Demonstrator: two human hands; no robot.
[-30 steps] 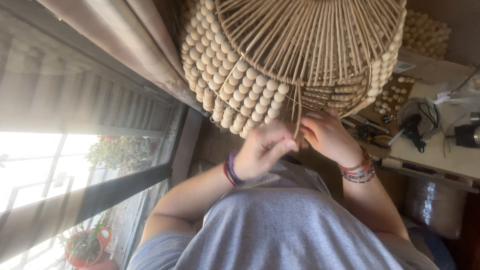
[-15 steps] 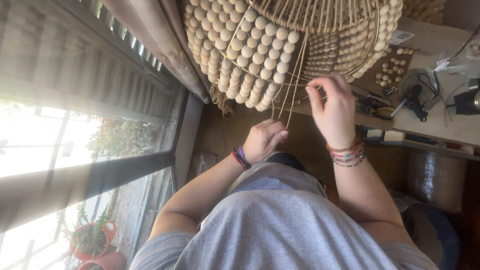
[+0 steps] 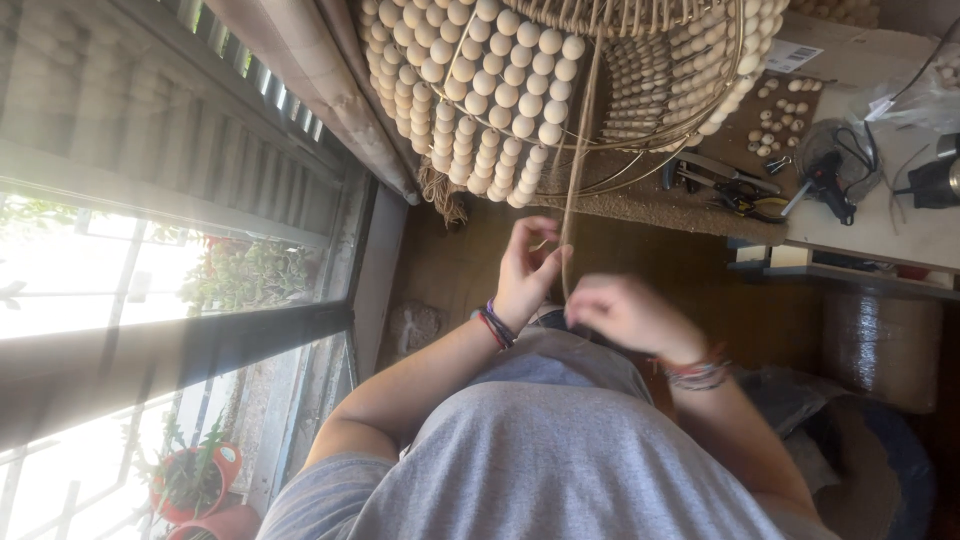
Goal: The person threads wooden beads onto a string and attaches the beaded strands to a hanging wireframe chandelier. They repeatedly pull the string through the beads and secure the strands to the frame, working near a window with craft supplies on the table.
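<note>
Left hand [image 3: 528, 265] is raised, fingers pinching the thin cords [image 3: 578, 150] that hang from the beaded frame [image 3: 520, 80] above. Right hand [image 3: 625, 315] sits just beside it, lower, fingers curled in a closed grip on the cords' lower end, though it's blurred. Pliers [image 3: 740, 195] and loose beads [image 3: 775, 115] lie on the desk [image 3: 900, 225] far right. The frame's top is cut off.

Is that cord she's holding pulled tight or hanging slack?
Pulled tight. The cord runs in a straight line from the beaded wicker frame down to the left hand and right hand, which pinch it.
</note>
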